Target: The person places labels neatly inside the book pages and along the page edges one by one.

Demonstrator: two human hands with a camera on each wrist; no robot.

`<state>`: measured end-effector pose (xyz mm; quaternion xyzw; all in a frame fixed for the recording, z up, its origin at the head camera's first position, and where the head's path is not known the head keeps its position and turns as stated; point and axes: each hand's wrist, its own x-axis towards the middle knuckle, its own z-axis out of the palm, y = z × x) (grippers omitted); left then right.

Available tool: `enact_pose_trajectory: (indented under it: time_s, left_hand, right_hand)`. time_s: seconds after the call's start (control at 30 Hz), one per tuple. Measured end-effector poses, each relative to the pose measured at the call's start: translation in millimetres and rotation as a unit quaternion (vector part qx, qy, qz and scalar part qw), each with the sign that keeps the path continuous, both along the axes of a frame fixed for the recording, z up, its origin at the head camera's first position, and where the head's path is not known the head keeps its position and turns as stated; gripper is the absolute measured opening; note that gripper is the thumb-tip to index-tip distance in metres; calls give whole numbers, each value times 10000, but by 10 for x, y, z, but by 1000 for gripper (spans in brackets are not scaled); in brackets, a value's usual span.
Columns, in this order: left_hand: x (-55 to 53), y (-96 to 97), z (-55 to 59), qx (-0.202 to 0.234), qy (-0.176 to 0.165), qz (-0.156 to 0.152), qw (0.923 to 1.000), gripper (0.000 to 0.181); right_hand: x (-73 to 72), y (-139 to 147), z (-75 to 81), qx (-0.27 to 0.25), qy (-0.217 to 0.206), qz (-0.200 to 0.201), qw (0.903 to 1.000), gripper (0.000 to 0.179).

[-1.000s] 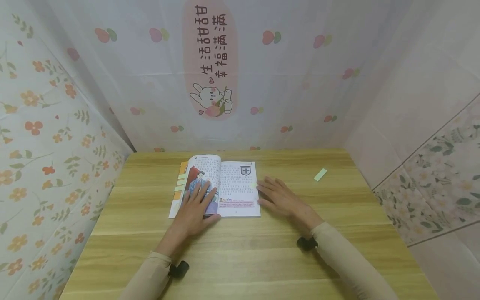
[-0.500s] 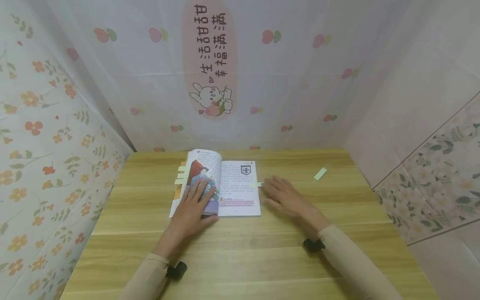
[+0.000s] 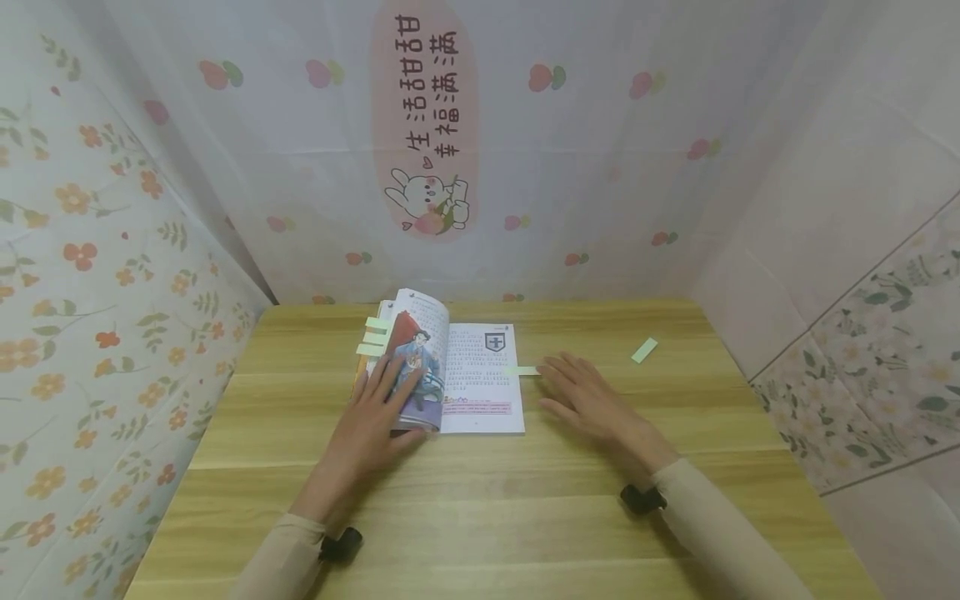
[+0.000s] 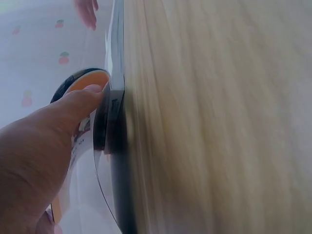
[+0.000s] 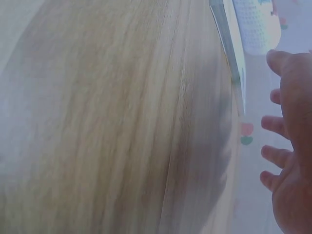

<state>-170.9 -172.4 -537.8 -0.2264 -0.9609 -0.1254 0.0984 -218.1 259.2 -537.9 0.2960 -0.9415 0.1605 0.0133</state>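
An open book (image 3: 472,367) with printed text lies on the wooden table. Its left-hand page (image 3: 423,354), with a picture of a seated figure in blue, bows upward. My left hand (image 3: 366,429) lies over the lower left of that page, fingers extended; in the left wrist view the thumb (image 4: 80,105) is at the bent bottom edge of the pages. A pale green sticky tab (image 3: 528,371) juts from the right page's edge. The fingertips of my right hand (image 3: 588,402) are right at its outer end, fingers loosely straight and holding nothing.
Several pale green tabs (image 3: 372,337) stick out from the book's left side. A loose green strip (image 3: 644,350) lies on the table (image 3: 495,517) at the right. Patterned curtains (image 3: 600,167) hang behind and at both sides.
The right hand has drawn back to the right from the page edge, exposing the tab. The left hand has slid left and down, and the left pages have risen into a higher curve.
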Motion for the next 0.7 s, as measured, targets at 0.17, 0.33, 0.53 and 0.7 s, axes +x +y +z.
enact_pose_trajectory:
  time_s: [0.17,0.33,0.53,0.7]
  left_hand:
    - [23,-42,9,204,193,25,9996,107]
    - [49,-83,35,332,193,169,9991,120]
    - [75,-145,47,603,189,277,9976,131]
    - [87,-209,17,701,224,299,9968,132]
  right_hand:
    - [23,53,26,-53,10,-79,10000,70]
    - [40,106,33,-93,68,-161,9998,68]
    - [56,171,14,-48,35,-253,9997,69]
    - [71,207,26,-127,31,-268,9996,70]
